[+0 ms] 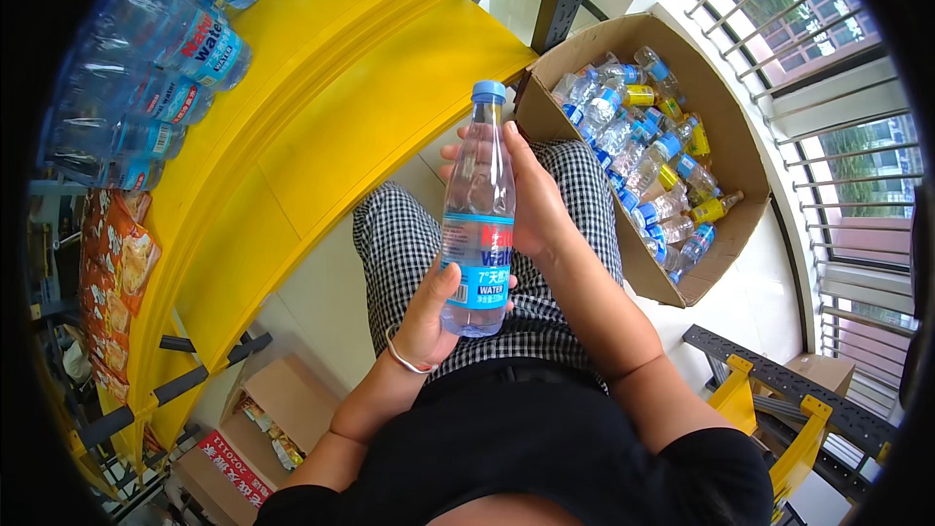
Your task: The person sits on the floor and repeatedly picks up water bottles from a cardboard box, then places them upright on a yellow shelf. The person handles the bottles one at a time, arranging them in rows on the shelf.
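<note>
A clear plastic water bottle (478,190) with a blue cap and a blue label stands nearly upright in front of my lap, held between both hands. My left hand (431,307) grips its lower part, with the thumb across the label and fingertips showing at the far side. Around the upper part is my right hand (537,197), its thumb along the bottle's right side and its fingers behind. The cap is on the bottle. Whether liquid is inside, I cannot tell.
Yellow metal shelves (350,161) curve along the left, bearing several water bottles (197,51) and orange snack packs (117,292). An open cardboard box (716,102) of plastic bottles stands right of my knees. Another carton (292,394) sits lower left; barred windows (862,168) line the right.
</note>
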The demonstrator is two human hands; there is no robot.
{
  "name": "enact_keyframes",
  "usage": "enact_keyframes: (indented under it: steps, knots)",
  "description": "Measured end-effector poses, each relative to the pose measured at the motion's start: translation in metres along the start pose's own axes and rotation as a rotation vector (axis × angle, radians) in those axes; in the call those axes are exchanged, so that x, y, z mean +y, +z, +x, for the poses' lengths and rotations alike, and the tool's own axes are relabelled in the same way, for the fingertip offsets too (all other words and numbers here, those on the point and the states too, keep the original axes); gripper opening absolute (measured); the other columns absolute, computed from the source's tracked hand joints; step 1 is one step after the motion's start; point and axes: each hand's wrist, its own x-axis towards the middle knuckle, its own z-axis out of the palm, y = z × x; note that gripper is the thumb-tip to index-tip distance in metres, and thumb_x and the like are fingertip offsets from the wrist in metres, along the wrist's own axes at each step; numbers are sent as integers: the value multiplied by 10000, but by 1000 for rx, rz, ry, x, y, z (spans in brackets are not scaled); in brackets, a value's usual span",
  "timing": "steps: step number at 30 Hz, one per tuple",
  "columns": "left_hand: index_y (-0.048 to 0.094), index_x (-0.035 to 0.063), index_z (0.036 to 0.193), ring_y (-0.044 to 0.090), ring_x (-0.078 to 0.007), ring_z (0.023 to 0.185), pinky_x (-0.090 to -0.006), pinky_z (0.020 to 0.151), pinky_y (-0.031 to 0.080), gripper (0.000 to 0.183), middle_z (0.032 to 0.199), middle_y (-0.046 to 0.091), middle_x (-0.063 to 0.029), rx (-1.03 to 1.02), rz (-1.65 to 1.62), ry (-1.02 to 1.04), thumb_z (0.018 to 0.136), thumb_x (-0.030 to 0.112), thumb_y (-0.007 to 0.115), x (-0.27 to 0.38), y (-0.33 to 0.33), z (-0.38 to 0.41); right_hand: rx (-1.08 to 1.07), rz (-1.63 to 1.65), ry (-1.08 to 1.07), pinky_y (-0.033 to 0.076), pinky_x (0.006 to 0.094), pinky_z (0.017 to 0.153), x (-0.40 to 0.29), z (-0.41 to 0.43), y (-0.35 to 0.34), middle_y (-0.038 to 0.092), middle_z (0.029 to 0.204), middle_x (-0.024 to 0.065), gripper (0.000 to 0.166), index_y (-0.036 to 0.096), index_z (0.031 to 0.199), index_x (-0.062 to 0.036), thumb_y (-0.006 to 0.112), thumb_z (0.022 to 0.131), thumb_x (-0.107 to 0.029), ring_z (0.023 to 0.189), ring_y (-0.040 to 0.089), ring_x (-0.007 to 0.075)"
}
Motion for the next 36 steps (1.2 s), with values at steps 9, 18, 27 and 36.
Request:
enact_keyframes:
  steps: [9,18,27,36]
  knots:
    - [384,-5,1301,587,-284,1046,-422,835,520,676,1206,535,-175,22,38,-14,906,543,424,-8,-10,1,9,-94,-7,518,351,748,0,4,9,610,1006,115,482,464,1195,-52,328,970,-455,898,615,216]
    - [233,-7,1358,412,-206,1182,-331,995,362,648,1298,376,-143,124,661,429,899,284,586,4,0,5,115,-341,-240,518,312,714,-4,0,18,616,952,85,362,509,1117,-54,414,974,-372,830,611,168]
    - [333,-4,1294,510,-161,1057,-306,925,426,638,1172,499,-96,225,568,408,838,283,674,0,0,10,53,-224,-150,475,298,803,-9,-13,29,591,973,54,359,506,1133,-41,426,974,-353,863,572,146]
    - [341,27,1322,586,-287,1021,-415,811,529,643,1222,516,-163,-94,-193,31,903,499,470,-2,4,3,-226,75,88,503,393,827,-5,-3,10,592,1089,134,513,483,1202,-65,325,964,-491,990,593,252]
